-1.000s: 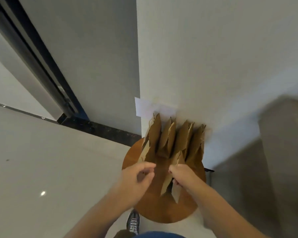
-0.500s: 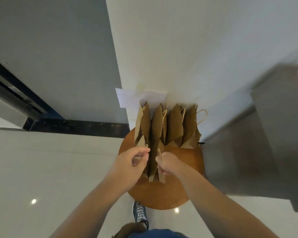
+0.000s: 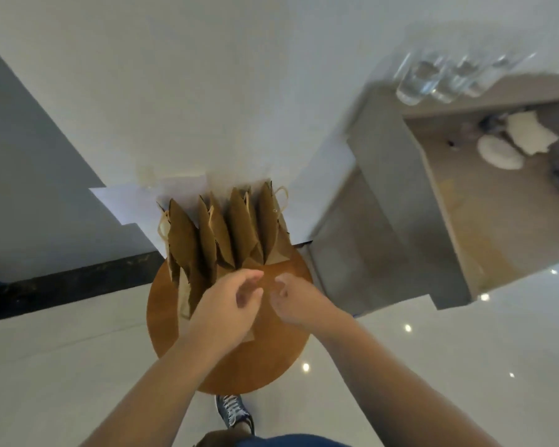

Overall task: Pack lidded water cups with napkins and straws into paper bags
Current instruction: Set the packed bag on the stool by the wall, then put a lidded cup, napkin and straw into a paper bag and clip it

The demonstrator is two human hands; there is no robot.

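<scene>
Two empty hands: left hand [image 3: 223,304] and right hand [image 3: 299,301] hang loose, having released the bags [image 3: 226,230]; filling likely next.

Paper bags [image 3: 239,227] at the table's far edge were brown kraft paper, matt and creased. The round table [image 3: 271,359] was smooth wood with a low sheen. The floor [image 3: 465,366] was pale, glossy and mirrored lamp points. The wall [image 3: 239,91] looked matt white. The cups [image 3: 413,79] were clear; glass or plastic undetermined.
</scene>
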